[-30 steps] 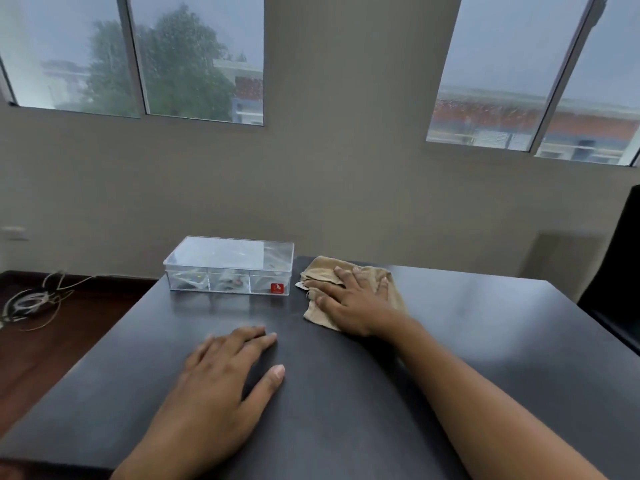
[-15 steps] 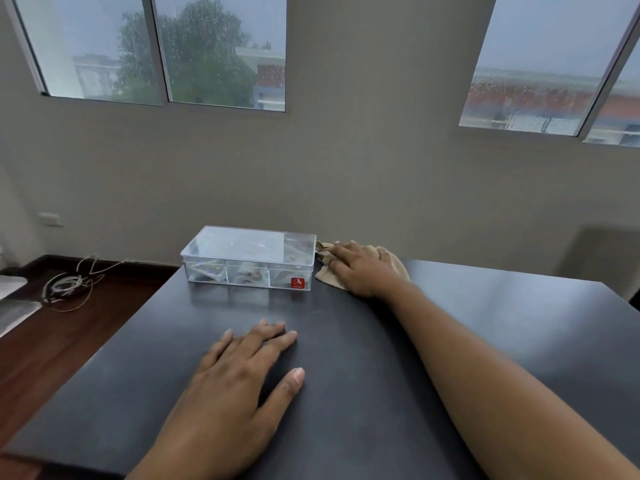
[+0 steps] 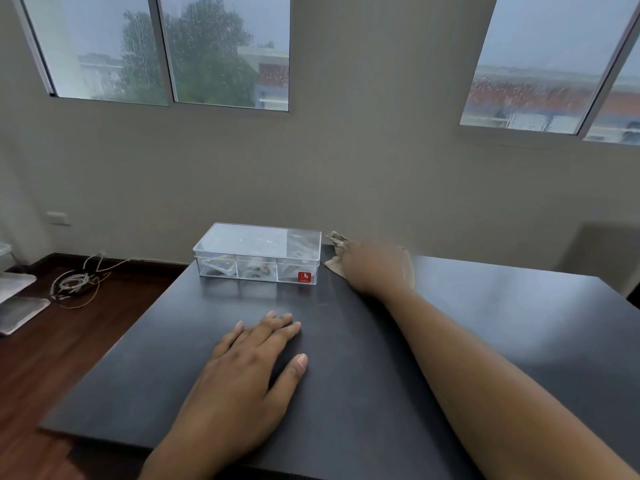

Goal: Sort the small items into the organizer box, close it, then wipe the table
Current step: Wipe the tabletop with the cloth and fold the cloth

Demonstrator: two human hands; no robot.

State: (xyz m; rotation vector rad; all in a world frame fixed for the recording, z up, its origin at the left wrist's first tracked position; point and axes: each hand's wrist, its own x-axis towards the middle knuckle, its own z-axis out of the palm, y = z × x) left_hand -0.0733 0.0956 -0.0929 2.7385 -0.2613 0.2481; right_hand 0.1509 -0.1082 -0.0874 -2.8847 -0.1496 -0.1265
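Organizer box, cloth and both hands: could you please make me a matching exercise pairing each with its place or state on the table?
Things:
1. organizer box
2. cloth
3. left hand
4. right hand

States:
A. flat on the bare table, near edge
B. lid closed, at the far edge
C. pressing on the cloth
D. tan, just right of the box

Pairs: 1-B, 2-D, 3-A, 4-C

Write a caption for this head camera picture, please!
Right hand presses a tan cloth on the dark table beside the closed organizer box; left hand rests flat.
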